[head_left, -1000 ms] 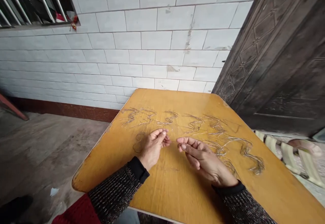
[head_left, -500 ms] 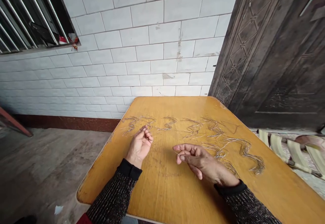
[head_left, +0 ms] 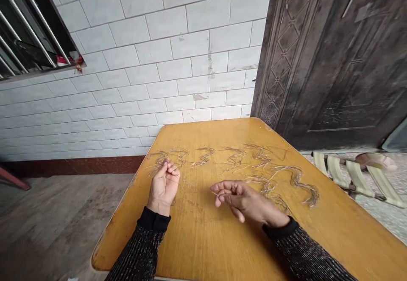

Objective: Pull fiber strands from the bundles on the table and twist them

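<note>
My left hand [head_left: 164,184] is raised above the table's left side, palm up, with its fingers curled and the thumb against the fingertips; what it pinches, if anything, is too fine to make out. My right hand [head_left: 243,198] pinches a thin wire [head_left: 215,193] between thumb and forefinger, its short end poking out to the left. Bent, wavy bundles of thin wire lie about: a small bundle [head_left: 203,157] beyond and between the hands, a zigzag bundle [head_left: 262,158] farther right, and a thick wavy bundle [head_left: 302,182] right of my right hand. More strands are partly hidden behind both hands.
The yellow wooden table [head_left: 197,247] has rounded corners and reaches a white tiled wall [head_left: 178,64]. A dark carved door [head_left: 337,73] stands to the right, with a strapped seat or frame [head_left: 346,172] low beside the table. A barred window [head_left: 32,26] is at upper left.
The view has turned slightly to the right, so the scene sits farther left. My left hand has moved a little left relative to the wires; the right hand keeps its pinch.
</note>
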`<state>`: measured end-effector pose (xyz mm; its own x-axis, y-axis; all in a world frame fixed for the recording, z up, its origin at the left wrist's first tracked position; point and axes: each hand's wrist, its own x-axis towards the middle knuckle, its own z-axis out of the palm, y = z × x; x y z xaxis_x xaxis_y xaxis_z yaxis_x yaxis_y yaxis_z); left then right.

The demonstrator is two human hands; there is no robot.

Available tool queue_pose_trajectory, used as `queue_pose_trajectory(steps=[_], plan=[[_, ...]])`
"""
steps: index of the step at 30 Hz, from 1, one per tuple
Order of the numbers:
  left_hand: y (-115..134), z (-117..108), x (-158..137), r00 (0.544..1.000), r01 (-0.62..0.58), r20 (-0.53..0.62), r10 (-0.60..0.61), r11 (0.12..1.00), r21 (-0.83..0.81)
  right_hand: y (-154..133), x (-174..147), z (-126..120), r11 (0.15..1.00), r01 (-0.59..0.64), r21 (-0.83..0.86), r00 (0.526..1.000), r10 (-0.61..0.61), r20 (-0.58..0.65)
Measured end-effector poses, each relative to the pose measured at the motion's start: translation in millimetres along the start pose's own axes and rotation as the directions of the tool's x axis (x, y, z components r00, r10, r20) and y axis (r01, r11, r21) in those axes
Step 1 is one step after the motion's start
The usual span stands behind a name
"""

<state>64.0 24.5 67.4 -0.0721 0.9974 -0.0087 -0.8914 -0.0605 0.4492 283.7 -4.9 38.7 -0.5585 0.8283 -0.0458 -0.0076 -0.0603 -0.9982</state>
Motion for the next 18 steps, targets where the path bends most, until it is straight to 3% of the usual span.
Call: queue_pose_trajectory(steps=[4,7,10,14,18], plan=[[8.0,-0.2,3.3,0.995,0.007,-0.097,-0.015,0.996,-0.087,10.1,3.0,19.4,0.994,-0.079,-0.080,0.990,0.088,0.111],[11.7,1.6,1.8,0.995,-0.005,-0.097,-0.006,0.994,-0.107,16.0,5.8,26.4,0.989,-0.100,-0.109,0.985,0.114,0.133],[8.6,7.2,-2.7,0.999,-0.040,-0.029,0.038,0.998,-0.049,17.6,6.7,24.9,0.985,-0.038,-0.168,0.993,0.056,0.101],[-7.0,22.5,-10.4,0.993,-0.045,0.117,0.034,0.995,0.092,12.4,4.8,22.6,0.964,0.147,-0.222,0.984,-0.121,0.129],[-24.6,36.6,-13.9,0.977,-0.002,0.210,-0.038,0.982,0.188,3.7,4.3,26.5,0.996,0.082,-0.038,0.989,-0.077,0.128]])
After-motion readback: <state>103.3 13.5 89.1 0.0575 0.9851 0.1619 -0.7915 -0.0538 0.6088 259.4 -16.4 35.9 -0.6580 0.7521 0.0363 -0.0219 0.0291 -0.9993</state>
